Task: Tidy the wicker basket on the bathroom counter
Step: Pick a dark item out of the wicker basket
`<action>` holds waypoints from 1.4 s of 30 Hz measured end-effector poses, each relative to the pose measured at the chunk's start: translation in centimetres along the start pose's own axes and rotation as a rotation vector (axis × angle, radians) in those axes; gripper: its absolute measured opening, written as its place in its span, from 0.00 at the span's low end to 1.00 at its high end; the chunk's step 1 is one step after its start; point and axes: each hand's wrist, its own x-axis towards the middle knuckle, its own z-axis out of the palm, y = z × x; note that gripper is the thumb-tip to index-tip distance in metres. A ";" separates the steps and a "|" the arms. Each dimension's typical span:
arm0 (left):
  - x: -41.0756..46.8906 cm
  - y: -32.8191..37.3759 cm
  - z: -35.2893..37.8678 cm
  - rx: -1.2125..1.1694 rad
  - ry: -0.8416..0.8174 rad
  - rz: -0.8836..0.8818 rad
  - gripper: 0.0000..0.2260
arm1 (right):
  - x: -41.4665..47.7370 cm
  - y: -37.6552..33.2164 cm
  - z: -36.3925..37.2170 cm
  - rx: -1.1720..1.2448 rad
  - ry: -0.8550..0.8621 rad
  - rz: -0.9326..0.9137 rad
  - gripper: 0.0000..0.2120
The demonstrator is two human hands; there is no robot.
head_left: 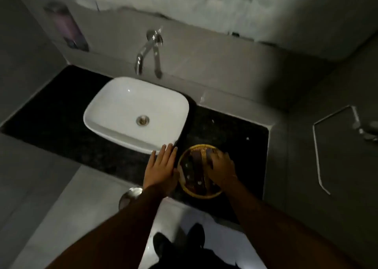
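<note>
Left hand [160, 169] flat, open by wicker basket [199, 194], right hand [222, 169] inside, grip unclear, contents dim/blurred

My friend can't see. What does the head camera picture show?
A person's right hand reaches into a round wicker basket on a dark bathroom counter, while the left hand rests open beside it. A white sink sits to the left.
</note>
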 end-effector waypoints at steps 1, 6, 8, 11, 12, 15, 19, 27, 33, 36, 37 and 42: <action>-0.7 0.1 0.8 0.007 -0.048 0.007 0.35 | -0.1 0.2 0.6 0.000 0.003 -0.004 0.29; -4.1 0.4 4.9 -0.017 -0.099 -0.014 0.34 | -0.8 1.5 4.9 0.183 0.003 0.107 0.31; -4.3 0.7 5.5 -0.043 -0.103 -0.039 0.34 | -0.6 1.7 5.8 0.247 -0.028 0.164 0.35; -4.4 1.2 6.0 -0.065 -0.121 -0.090 0.33 | 0.1 1.8 6.5 0.360 -0.045 0.241 0.38; -4.3 1.4 5.9 -0.075 -0.125 -0.105 0.33 | 0.2 1.7 6.7 0.391 -0.034 0.252 0.38; -4.0 1.5 6.3 -0.087 -0.103 -0.129 0.32 | 0.9 1.3 6.8 0.459 -0.005 0.294 0.37; -3.7 1.2 6.5 -0.099 -0.070 -0.126 0.31 | 1.1 0.9 6.8 0.589 0.040 0.366 0.34; -0.8 1.5 4.1 -0.208 -0.021 -0.205 0.30 | -0.5 0.9 5.7 0.672 0.134 0.299 0.26; 2.6 2.1 -0.1 -0.817 0.025 -0.476 0.30 | -1.5 -0.1 4.0 0.395 0.088 0.020 0.19; 3.5 1.2 -2.3 -1.133 0.024 -0.498 0.18 | -2.2 -0.9 2.4 0.373 0.148 -0.144 0.23; 3.5 0.7 -2.8 -1.170 0.049 -0.467 0.14 | -2.5 -1.2 1.8 0.399 0.189 -0.196 0.22; 1.8 -1.5 -4.2 -1.343 -0.018 -0.420 0.16 | -3.4 -2.5 0.2 0.413 0.225 -0.317 0.18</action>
